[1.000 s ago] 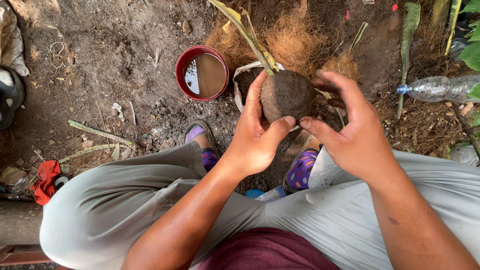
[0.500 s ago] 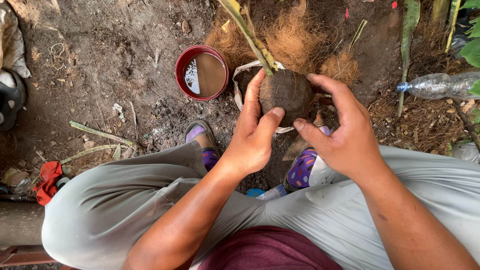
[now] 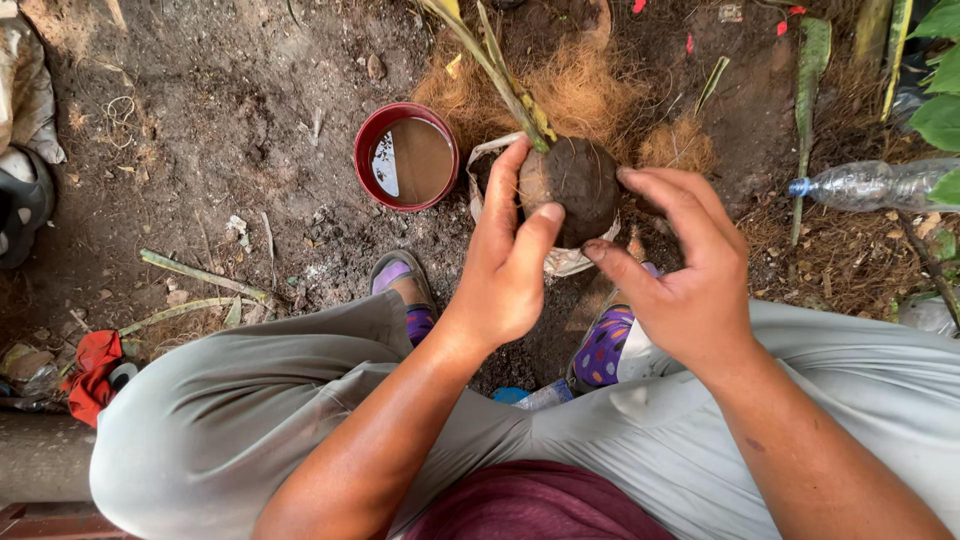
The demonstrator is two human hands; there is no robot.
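I hold a dark round ball of soil (image 3: 580,185) with a green and yellow plant stalk (image 3: 492,62) rising out of its top. My left hand (image 3: 508,262) cups the ball's left side, thumb pressed on its front. My right hand (image 3: 680,272) wraps the right side with fingers curved around it. The ball hangs just above a white bag (image 3: 570,260) of dark soil on the ground. Brown coconut fibre (image 3: 590,95) lies right behind it.
A red bowl (image 3: 368,150) of muddy water stands left of the ball. A clear plastic bottle (image 3: 870,185) lies at the right. My feet in purple sandals (image 3: 605,350) rest on bare earth. Red cloth (image 3: 90,365) lies at the left, green leaves (image 3: 940,110) at the far right.
Both hands have shifted slightly around the soil ball, turning and pressing it; the ball stays in the same spot above the bag.
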